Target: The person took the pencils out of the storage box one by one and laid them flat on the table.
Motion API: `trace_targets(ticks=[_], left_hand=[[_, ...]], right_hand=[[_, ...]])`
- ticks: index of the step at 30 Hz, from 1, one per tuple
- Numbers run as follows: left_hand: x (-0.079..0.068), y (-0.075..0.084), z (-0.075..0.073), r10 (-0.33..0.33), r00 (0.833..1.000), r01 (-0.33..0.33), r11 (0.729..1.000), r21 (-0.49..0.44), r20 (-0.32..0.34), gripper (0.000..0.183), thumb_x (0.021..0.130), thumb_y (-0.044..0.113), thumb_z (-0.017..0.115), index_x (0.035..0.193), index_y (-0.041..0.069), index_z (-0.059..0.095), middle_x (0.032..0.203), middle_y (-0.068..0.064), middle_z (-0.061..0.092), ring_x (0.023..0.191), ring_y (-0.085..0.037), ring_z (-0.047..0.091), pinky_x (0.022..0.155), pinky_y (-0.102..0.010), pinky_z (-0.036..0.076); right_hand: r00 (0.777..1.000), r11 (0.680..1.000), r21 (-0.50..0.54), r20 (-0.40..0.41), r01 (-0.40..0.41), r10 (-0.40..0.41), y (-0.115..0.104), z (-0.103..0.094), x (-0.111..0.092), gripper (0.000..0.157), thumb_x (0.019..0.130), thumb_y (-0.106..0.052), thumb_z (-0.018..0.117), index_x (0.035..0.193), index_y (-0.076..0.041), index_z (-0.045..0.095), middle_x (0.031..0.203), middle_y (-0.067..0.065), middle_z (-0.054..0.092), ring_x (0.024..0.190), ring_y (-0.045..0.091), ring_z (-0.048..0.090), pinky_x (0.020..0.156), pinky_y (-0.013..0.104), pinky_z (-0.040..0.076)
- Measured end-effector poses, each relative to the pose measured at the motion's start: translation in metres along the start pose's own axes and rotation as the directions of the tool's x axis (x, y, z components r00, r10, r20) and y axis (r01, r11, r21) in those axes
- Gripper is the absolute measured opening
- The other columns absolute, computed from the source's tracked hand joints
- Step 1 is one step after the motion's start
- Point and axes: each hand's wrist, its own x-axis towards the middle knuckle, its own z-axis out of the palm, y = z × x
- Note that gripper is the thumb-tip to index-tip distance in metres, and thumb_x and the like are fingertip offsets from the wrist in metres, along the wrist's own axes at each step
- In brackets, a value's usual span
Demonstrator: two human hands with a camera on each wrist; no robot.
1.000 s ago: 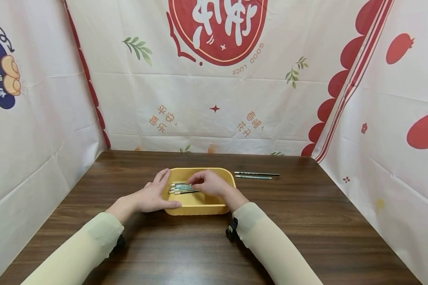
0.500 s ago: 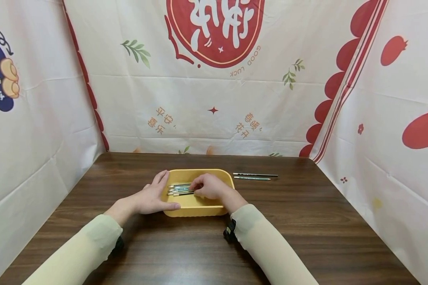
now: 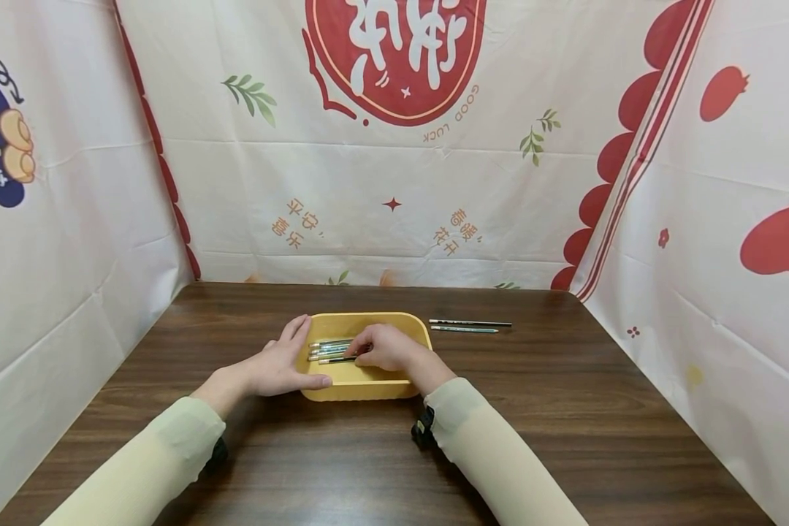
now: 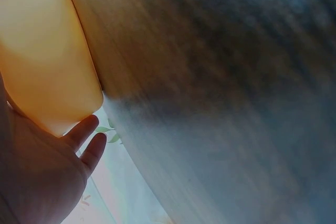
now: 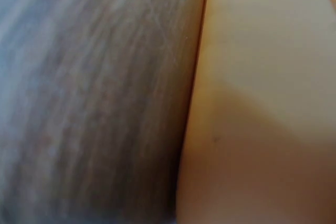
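A yellow plastic bin point(image 3: 361, 392) stands on the table with several pencils point(image 3: 329, 350) inside, lying side by side with their eraser ends to the left. My left hand point(image 3: 277, 367) is spread along the bin's left end, thumb over the near rim and fingers straight toward the far corner. In the left wrist view, fingers of that left hand point(image 4: 47, 166) touch the bin's outer wall point(image 4: 47, 51). Reaching into the bin, my right hand point(image 3: 389, 348) pinches a dark pencil point(image 3: 338, 359) nearest the front; its fingers cover the pencils' right parts.
To the right of the bin, a black pencil point(image 3: 470, 323) and a green pencil point(image 3: 465, 329) lie parallel on the dark wooden table point(image 3: 565, 409). A printed white cloth point(image 3: 394, 168) hangs behind and at both sides. The right wrist view shows just table and bin wall point(image 5: 252, 103).
My right hand has shifted slightly toward the front inside the bin, its fingers now lower at the front pencil. The left hand stays on the bin's end. The view tilts slightly.
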Motion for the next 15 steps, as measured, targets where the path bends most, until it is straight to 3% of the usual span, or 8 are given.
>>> trace_targets(ticks=[10,15], left_hand=[[0.0,-0.0016,0.0004,0.003,1.0,-0.003,1.0,-0.001,0.001,0.133,0.094,0.07,0.075,0.176,0.002,-0.003,0.184,-0.019,-0.007,0.162,-0.057,0.022,0.127,-0.073,0.027],[-0.0001,-0.0011,0.0002,0.008,1.0,-0.008,1.0,0.0,-0.001,0.134,0.093,0.072,0.075,0.176,0.002,-0.003,0.184,-0.019,-0.007,0.163,-0.057,0.022,0.127,-0.074,0.026]], right_hand=[[1.0,0.999,-0.029,0.02,0.022,-0.022,-0.0017,-0.001,0.0002,0.02,0.101,-0.008,0.078,0.111,-0.022,0.088,0.109,-0.004,0.081,0.093,0.007,0.063,0.089,0.028,0.054],[0.999,1.0,-0.013,0.028,0.025,-0.025,-0.0014,-0.0012,0.0005,0.02,0.1,-0.007,0.077,0.11,-0.021,0.088,0.101,-0.005,0.08,0.086,0.006,0.061,0.082,0.024,0.052]])
